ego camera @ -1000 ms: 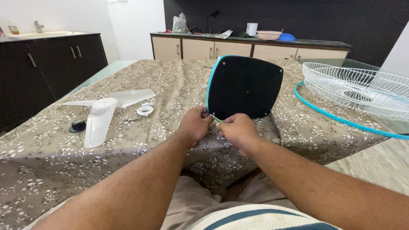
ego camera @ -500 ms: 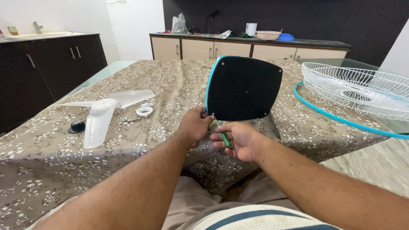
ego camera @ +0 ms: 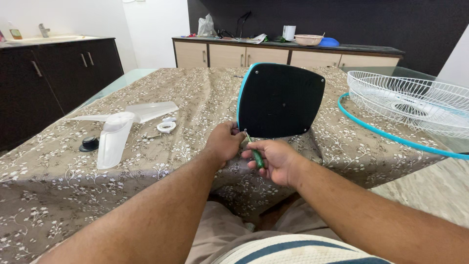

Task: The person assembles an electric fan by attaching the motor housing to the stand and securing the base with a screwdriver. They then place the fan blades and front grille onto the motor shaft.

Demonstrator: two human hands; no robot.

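A fan base [ego camera: 281, 100] lies on its side near the table's front edge, its black underside with a blue rim facing me. My left hand [ego camera: 224, 143] pinches the base's lower left corner. My right hand [ego camera: 271, 159] grips a green-handled screwdriver [ego camera: 256, 155], whose thin shaft points up at that same corner, by a screw hole. A bolt head shows at the base's top right corner.
A translucent fan blade [ego camera: 117, 131], a white ring nut [ego camera: 166, 127] and a black knob [ego camera: 89, 143] lie on the floral tablecloth [ego camera: 58, 181] at left. White wire fan guards with a blue rim [ego camera: 405, 105] overhang the table's right side. Cabinets stand behind.
My right hand has drawn back from the base's corner and turned palm-up, so the green screwdriver handle now shows. The left hand stays at the corner.
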